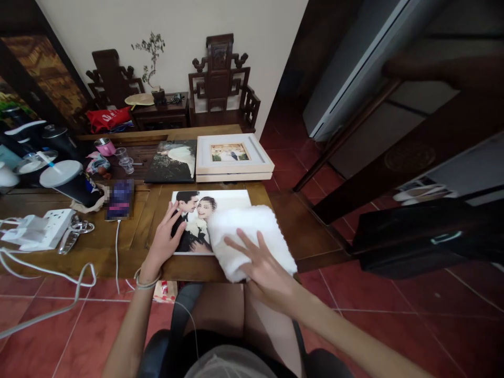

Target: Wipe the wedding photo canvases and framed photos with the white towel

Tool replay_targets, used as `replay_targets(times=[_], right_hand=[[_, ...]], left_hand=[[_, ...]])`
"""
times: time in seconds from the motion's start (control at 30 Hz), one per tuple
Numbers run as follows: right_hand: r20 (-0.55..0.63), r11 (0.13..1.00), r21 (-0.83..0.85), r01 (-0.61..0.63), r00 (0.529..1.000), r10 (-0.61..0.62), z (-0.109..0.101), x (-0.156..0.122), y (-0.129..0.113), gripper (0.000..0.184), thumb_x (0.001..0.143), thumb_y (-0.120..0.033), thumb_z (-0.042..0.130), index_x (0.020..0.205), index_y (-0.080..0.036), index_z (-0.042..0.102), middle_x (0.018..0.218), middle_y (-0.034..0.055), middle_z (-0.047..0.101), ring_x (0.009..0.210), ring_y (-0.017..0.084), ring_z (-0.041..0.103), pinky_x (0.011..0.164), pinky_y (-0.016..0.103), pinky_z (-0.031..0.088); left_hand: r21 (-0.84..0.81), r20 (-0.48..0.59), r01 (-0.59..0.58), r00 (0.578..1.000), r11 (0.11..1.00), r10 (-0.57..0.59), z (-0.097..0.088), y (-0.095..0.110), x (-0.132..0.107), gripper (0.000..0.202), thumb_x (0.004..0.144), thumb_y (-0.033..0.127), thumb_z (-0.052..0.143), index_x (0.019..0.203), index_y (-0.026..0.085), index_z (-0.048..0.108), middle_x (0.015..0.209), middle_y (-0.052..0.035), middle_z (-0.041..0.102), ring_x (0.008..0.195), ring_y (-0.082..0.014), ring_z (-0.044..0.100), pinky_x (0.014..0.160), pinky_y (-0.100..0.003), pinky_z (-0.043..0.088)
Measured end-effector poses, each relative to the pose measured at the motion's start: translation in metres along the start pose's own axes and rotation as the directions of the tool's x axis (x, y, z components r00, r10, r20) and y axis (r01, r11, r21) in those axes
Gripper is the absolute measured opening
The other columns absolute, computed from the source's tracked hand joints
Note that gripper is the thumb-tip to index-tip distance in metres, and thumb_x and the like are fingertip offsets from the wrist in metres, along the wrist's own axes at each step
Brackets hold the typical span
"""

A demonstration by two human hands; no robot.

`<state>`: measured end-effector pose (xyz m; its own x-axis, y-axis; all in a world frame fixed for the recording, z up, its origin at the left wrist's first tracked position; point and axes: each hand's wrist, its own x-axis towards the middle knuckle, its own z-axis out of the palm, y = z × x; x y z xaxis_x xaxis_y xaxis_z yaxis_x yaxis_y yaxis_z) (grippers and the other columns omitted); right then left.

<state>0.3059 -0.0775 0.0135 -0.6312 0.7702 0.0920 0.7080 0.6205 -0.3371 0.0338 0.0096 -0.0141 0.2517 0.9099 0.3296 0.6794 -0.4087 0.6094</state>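
Hands at a low wooden table [129, 257], seen from a head camera looking down over the person's lap. From my remote seat I read a large, flat photo print [189, 207] of a couple lying on the near edge of the table, with a thick white fluffy cloth [246, 231] folded over its right half. The left hand [167, 239] lies flat on the print's left side, fingers spread and gripping nothing, a thin bracelet [147, 281] on the wrist. The right hand [263, 265] rests palm down on the near part of the cloth, its fingers [237, 244] fanned wide and pointing up and left across the pile; it presses rather than pinches. I judge the cloth soft, light and floppy, easy to bunch anywhere, best taken at its near edge, which lies under the palm and hangs slightly past the table edge. The print looks stiff and thin with a glossy face that could smudge or scratch, so I would take it by its edges. The cloth lies beneath the right fingers and just beside the left fingertips, not touching them. Farther back sit a dark second print [173, 160], a white framed picture [232, 155], a phone [120, 199] and a power strip [55, 226].
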Motion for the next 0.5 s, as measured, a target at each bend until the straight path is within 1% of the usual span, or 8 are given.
replay_targets(times=[0.07, 0.13, 0.2, 0.27, 0.33, 0.37, 0.43, 0.5], right_hand=[[0.051, 0.999, 0.033, 0.038, 0.998, -0.04, -0.005, -0.009, -0.004, 0.046, 0.056, 0.004, 0.041, 0.086, -0.015, 0.071, 0.151, 0.0067, 0.035, 0.143, 0.037, 0.012, 0.111, 0.069, 0.011], [0.078, 0.998, 0.058, 0.037, 0.996, -0.042, -0.012, -0.002, 0.004, 0.048, 0.057, 0.003, 0.041, 0.088, -0.016, 0.071, 0.15, 0.0065, 0.038, 0.144, 0.035, 0.015, 0.112, 0.067, 0.013], [0.065, 0.999, 0.053, 0.004, 0.998, -0.008, -0.018, 0.017, 0.023, 0.047, 0.06, 0.003, 0.041, 0.091, -0.016, 0.07, 0.148, 0.008, 0.041, 0.143, 0.033, 0.018, 0.112, 0.067, 0.016], [0.019, 0.998, 0.022, -0.052, 0.998, 0.052, -0.02, 0.043, 0.044, 0.046, 0.064, 0.003, 0.041, 0.095, -0.015, 0.069, 0.148, 0.0095, 0.041, 0.143, 0.035, 0.018, 0.11, 0.068, 0.017], [-0.032, 0.993, -0.017, -0.115, 0.993, 0.114, -0.019, 0.067, 0.062, 0.047, 0.067, 0.003, 0.042, 0.102, -0.013, 0.067, 0.149, 0.0117, 0.039, 0.143, 0.037, 0.018, 0.107, 0.071, 0.018], [-0.055, 0.99, -0.036, -0.137, 0.989, 0.135, -0.016, 0.074, 0.067, 0.048, 0.068, 0.003, 0.042, 0.106, -0.012, 0.066, 0.149, 0.0126, 0.038, 0.142, 0.038, 0.018, 0.106, 0.073, 0.018], [-0.084, 0.985, -0.068, -0.158, 0.985, 0.152, -0.011, 0.078, 0.067, 0.048, 0.069, 0.003, 0.043, 0.109, -0.011, 0.065, 0.15, 0.0139, 0.037, 0.142, 0.04, 0.017, 0.106, 0.073, 0.018], [-0.1, 0.985, -0.094, -0.142, 0.986, 0.132, -0.004, 0.065, 0.056, 0.045, 0.069, 0.002, 0.044, 0.106, -0.011, 0.067, 0.15, 0.0145, 0.037, 0.142, 0.04, 0.016, 0.107, 0.073, 0.016]], left_hand=[[0.016, -0.003, 0.004, 1.0, 1.0, -0.004, 0.0, -0.001, 0.0, 0.047, 0.094, 0.039, 0.045, 0.136, 0.017, 0.049, 0.15, -0.0108, 0.04, 0.142, -0.0239, 0.029, 0.116, -0.044, 0.027], [0.026, -0.001, 0.003, 1.0, 1.0, -0.003, 0.001, -0.003, 0.001, 0.047, 0.093, 0.039, 0.046, 0.135, 0.016, 0.051, 0.146, -0.0118, 0.044, 0.14, -0.0235, 0.034, 0.115, -0.043, 0.029], [0.026, -0.001, 0.002, 1.0, 1.0, -0.002, 0.0, -0.005, 0.001, 0.047, 0.092, 0.039, 0.048, 0.133, 0.016, 0.053, 0.144, -0.0122, 0.048, 0.138, -0.0231, 0.037, 0.115, -0.042, 0.03], [0.017, -0.001, 0.007, 1.0, 1.0, -0.007, 0.0, -0.005, 0.002, 0.047, 0.091, 0.038, 0.049, 0.132, 0.016, 0.054, 0.144, -0.0122, 0.048, 0.138, -0.0231, 0.038, 0.115, -0.042, 0.03], [0.004, 0.006, 0.017, 1.0, 1.0, -0.017, -0.001, -0.005, 0.002, 0.047, 0.091, 0.038, 0.05, 0.132, 0.016, 0.053, 0.144, -0.0119, 0.047, 0.138, -0.0232, 0.037, 0.115, -0.042, 0.029], [0.0, 0.009, 0.022, 1.0, 1.0, -0.022, -0.001, -0.005, 0.002, 0.048, 0.091, 0.038, 0.049, 0.133, 0.016, 0.053, 0.145, -0.0116, 0.047, 0.139, -0.0231, 0.036, 0.115, -0.042, 0.029], [-0.007, 0.015, 0.024, 1.0, 1.0, -0.024, -0.001, -0.004, 0.002, 0.048, 0.091, 0.038, 0.048, 0.135, 0.017, 0.051, 0.146, -0.011, 0.045, 0.14, -0.0225, 0.034, 0.116, -0.042, 0.027], [-0.008, 0.022, 0.019, 1.0, 1.0, -0.019, -0.001, -0.004, 0.002, 0.048, 0.092, 0.038, 0.046, 0.136, 0.019, 0.049, 0.147, -0.0099, 0.044, 0.141, -0.0218, 0.031, 0.116, -0.042, 0.026]])
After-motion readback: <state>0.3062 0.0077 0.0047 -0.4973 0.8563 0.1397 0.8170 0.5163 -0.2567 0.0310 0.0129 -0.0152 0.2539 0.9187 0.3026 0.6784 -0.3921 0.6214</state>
